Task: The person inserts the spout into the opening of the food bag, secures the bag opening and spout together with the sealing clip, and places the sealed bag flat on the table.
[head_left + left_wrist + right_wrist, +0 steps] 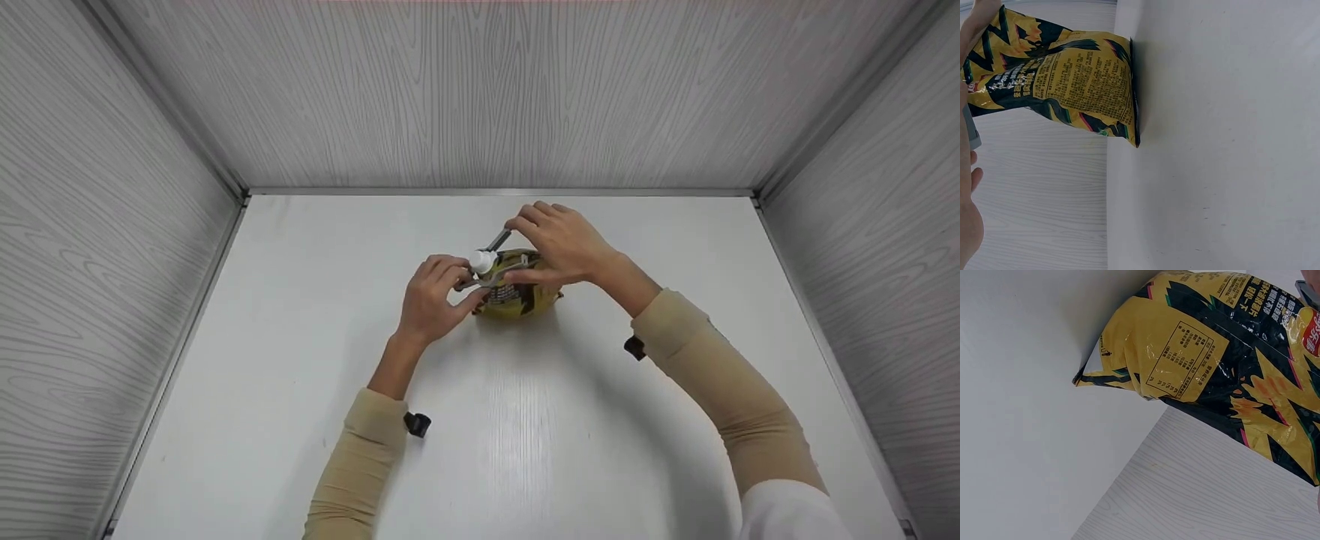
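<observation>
Yellow-and-black bag [517, 300] stands on the white worktop [480, 450], towards its far edge, lower end down; both wrist views show us its printed faces. At its top we note a grey clip [499, 240] with a white cap [482, 261], its two arms apart. Of the hands, the left hand [431, 298] pinches the clip's left end between fingers and thumb. The right hand [564, 244] holds the clip too, fingertips on the upper arm, thumb along the lower, beside the bag.
</observation>
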Action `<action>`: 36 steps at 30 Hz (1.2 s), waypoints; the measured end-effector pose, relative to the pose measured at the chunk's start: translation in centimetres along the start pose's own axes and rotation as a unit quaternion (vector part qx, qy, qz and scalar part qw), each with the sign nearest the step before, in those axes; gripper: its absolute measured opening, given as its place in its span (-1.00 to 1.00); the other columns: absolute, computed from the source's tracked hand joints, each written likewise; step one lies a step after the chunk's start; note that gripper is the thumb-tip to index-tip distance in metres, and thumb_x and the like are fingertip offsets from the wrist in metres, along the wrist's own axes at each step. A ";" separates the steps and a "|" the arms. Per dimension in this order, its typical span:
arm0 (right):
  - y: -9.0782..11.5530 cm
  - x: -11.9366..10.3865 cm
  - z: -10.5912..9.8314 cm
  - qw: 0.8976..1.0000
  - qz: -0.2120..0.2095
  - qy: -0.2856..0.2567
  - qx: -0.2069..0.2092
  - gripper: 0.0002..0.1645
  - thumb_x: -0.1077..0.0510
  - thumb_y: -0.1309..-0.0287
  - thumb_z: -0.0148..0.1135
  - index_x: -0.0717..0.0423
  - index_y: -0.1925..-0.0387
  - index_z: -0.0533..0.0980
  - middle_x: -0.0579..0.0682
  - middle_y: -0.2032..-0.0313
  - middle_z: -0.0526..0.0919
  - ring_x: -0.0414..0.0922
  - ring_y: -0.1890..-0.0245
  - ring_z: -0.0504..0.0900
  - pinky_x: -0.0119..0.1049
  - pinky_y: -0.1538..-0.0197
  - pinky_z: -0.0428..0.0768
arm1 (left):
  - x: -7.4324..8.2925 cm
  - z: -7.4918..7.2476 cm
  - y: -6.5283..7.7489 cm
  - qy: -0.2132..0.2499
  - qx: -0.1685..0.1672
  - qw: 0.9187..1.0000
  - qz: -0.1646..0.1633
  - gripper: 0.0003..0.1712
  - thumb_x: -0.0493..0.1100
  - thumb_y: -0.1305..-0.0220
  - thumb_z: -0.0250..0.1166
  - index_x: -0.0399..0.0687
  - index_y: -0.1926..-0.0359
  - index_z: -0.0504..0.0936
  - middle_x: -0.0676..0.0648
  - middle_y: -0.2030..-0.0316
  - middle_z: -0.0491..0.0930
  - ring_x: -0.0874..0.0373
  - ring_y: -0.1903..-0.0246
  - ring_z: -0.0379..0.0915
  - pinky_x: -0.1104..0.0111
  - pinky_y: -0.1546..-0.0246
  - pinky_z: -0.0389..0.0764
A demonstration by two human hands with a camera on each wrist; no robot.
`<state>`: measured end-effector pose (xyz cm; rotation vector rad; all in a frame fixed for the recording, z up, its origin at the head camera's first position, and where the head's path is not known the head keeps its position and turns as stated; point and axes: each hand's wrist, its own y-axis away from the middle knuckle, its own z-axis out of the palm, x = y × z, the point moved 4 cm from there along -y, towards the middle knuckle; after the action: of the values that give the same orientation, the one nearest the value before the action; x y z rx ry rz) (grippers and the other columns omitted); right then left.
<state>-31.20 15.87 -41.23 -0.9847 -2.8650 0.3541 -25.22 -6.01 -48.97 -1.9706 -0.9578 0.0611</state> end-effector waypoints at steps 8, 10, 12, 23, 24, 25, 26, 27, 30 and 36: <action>0.1 -0.1 0.2 1.000 -0.002 0.010 0.005 0.21 -0.80 -0.23 -0.28 0.12 -0.28 0.50 0.14 -0.08 0.65 0.12 -0.06 0.63 0.09 -0.13 0.68 | 0.1 0.0 0.1 -0.005 -0.002 1.000 0.001 -0.64 0.00 -0.22 0.58 -0.14 0.23 0.65 -0.10 0.09 0.74 0.03 0.01 0.60 0.19 -0.07 0.66; 0.1 -0.1 0.2 1.000 -0.002 0.011 0.006 0.20 -0.79 -0.24 -0.27 0.12 -0.28 0.50 0.14 -0.08 0.65 0.13 -0.06 0.63 0.09 -0.13 0.68 | 0.2 0.0 0.1 -0.004 -0.002 1.000 0.001 -0.64 0.00 -0.22 0.58 -0.14 0.23 0.65 -0.10 0.09 0.73 0.03 0.01 0.61 0.19 -0.07 0.66; 0.2 -0.2 0.1 1.000 -0.003 0.012 0.007 0.19 -0.78 -0.24 -0.25 0.12 -0.29 0.50 0.14 -0.08 0.65 0.13 -0.07 0.64 0.09 -0.13 0.69 | 0.2 0.0 0.1 -0.004 -0.003 1.000 0.002 -0.64 0.00 -0.23 0.58 -0.14 0.23 0.65 -0.10 0.08 0.73 0.03 0.01 0.61 0.18 -0.06 0.66; 0.2 -0.2 0.3 1.000 -0.005 0.010 0.015 0.00 -0.61 -0.27 0.09 0.12 -0.30 0.50 0.14 -0.09 0.66 0.12 -0.09 0.65 0.09 -0.15 0.69 | 0.2 0.1 0.1 0.013 -0.002 1.000 0.003 -0.68 -0.04 -0.27 0.55 -0.14 0.21 0.64 -0.10 0.08 0.70 0.05 0.04 0.63 0.17 -0.08 0.67; 0.2 -0.2 0.3 1.000 -0.005 0.010 0.015 0.00 -0.60 -0.26 0.10 0.12 -0.30 0.50 0.14 -0.09 0.66 0.11 -0.08 0.65 0.09 -0.15 0.69 | 0.2 0.1 0.1 0.015 0.000 1.000 0.004 -0.68 -0.05 -0.26 0.56 -0.15 0.21 0.64 -0.10 0.08 0.70 0.04 0.04 0.63 0.17 -0.09 0.67; 0.2 -0.2 0.3 1.000 -0.006 0.010 0.015 -0.01 -0.60 -0.26 0.12 0.12 -0.29 0.50 0.14 -0.08 0.66 0.11 -0.08 0.64 0.08 -0.14 0.69 | 0.2 0.1 0.1 0.017 0.002 1.000 0.005 -0.68 -0.06 -0.25 0.56 -0.15 0.21 0.64 -0.11 0.08 0.70 0.05 0.05 0.63 0.16 -0.08 0.66; 0.2 -0.2 0.3 1.000 -0.006 0.010 0.015 -0.02 -0.59 -0.26 0.13 0.12 -0.29 0.50 0.14 -0.08 0.66 0.11 -0.08 0.64 0.08 -0.14 0.69 | 0.2 0.1 0.1 0.020 0.004 1.000 0.007 -0.68 -0.06 -0.25 0.57 -0.15 0.20 0.64 -0.11 0.08 0.70 0.04 0.05 0.63 0.16 -0.08 0.66; 0.2 -0.2 0.3 1.000 -0.006 0.009 0.015 -0.03 -0.58 -0.26 0.14 0.12 -0.29 0.50 0.14 -0.08 0.66 0.11 -0.07 0.64 0.08 -0.14 0.69 | 0.2 0.2 0.1 0.023 0.006 1.000 0.008 -0.68 -0.07 -0.25 0.57 -0.16 0.19 0.64 -0.11 0.08 0.70 0.03 0.04 0.63 0.15 -0.09 0.66; 0.2 -0.2 0.2 1.000 -0.009 0.006 0.016 -0.05 -0.56 -0.28 0.14 0.11 -0.29 0.50 0.14 -0.07 0.66 0.12 -0.06 0.64 0.08 -0.12 0.69 | 0.2 0.2 0.1 0.032 0.012 0.999 0.013 -0.69 -0.10 -0.26 0.56 -0.17 0.19 0.63 -0.13 0.07 0.70 0.01 0.02 0.65 0.13 -0.09 0.67; 0.3 -0.2 0.2 1.000 -0.014 0.007 0.020 -0.10 -0.54 -0.34 0.10 0.11 -0.29 0.50 0.15 -0.07 0.66 0.13 -0.06 0.65 0.09 -0.14 0.69 | 0.2 0.3 0.0 0.042 0.014 0.999 0.023 -0.70 -0.12 -0.27 0.54 -0.20 0.24 0.61 -0.19 0.07 0.71 -0.02 -0.01 0.67 0.10 -0.10 0.69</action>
<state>-30.93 15.93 -41.49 -0.9363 -2.8442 0.3987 -25.21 -5.71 -49.04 -1.9534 -0.8528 0.0181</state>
